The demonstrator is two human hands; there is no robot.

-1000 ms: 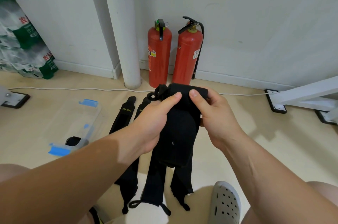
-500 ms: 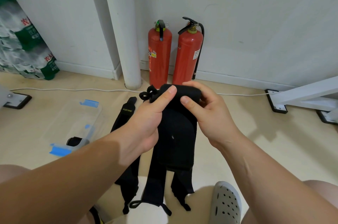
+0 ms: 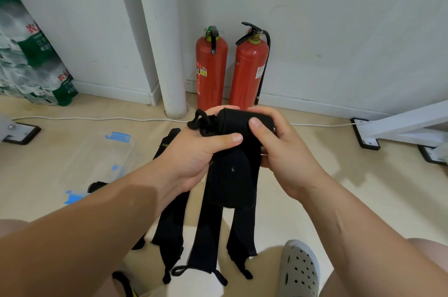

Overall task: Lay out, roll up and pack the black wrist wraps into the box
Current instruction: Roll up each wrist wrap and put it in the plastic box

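A black wrist wrap [image 3: 230, 175] hangs in the air between both hands, its top end wound into a roll [image 3: 234, 122] with a thumb loop sticking out on the left. My left hand [image 3: 194, 156] grips the roll's left side, thumb across its front. My right hand [image 3: 283, 151] grips the right side, thumb on top. Three more black wraps [image 3: 206, 243] lie flat on the floor below, partly hidden by my arms. A clear plastic box [image 3: 97, 163] with blue clips sits on the floor at left, a black roll [image 3: 95, 186] at its near end.
Two red fire extinguishers [image 3: 211, 71] stand against the wall beside a white pipe [image 3: 164, 42]. A white cable runs along the floor. A white frame with black feet [image 3: 368, 136] is at right. A grey clog [image 3: 298, 270] is at the bottom. Green packaged goods lean at left.
Both hands have turned the roll further, so the rolled part is thicker and the hanging tail shorter. The thumbs have shifted round the roll.
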